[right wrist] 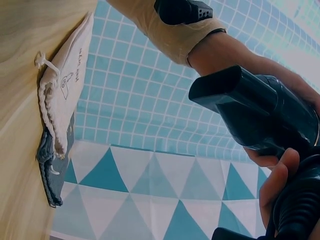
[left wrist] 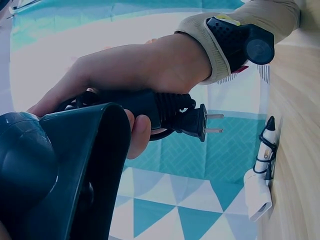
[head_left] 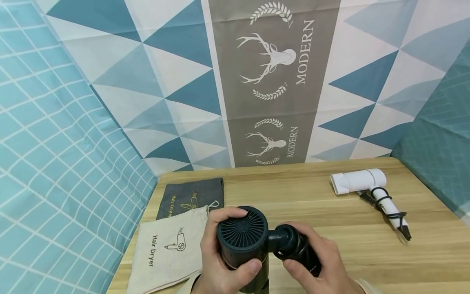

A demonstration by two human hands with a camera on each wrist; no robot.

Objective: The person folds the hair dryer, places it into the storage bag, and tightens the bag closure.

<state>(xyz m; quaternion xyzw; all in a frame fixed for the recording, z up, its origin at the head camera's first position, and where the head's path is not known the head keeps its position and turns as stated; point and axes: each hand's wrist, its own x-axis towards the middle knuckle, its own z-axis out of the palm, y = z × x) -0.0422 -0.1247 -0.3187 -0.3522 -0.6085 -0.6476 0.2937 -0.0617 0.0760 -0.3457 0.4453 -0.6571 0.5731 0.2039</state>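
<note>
A dark hair dryer (head_left: 243, 234) is held up over the near part of the table, its round slatted vent facing the head camera. My left hand (head_left: 224, 261) grips its barrel, fingertips at the vent's rim and thumb across the side. Around the handle (head_left: 299, 249) and the cord bundled along it curls my right hand (head_left: 327, 261). The left wrist view shows the two-pin plug (left wrist: 196, 122) sticking out past the right hand's fingers. In the right wrist view the flat nozzle (right wrist: 220, 87) points away from the handle.
At the back right lies a white hair dryer (head_left: 360, 181) with a black cord wound on its handle. To the left, a cream drawstring pouch (head_left: 170, 249) overlaps a dark grey pouch (head_left: 191, 192), both printed "Hair Dryer". Patterned cloth walls border the wooden table (head_left: 279, 183).
</note>
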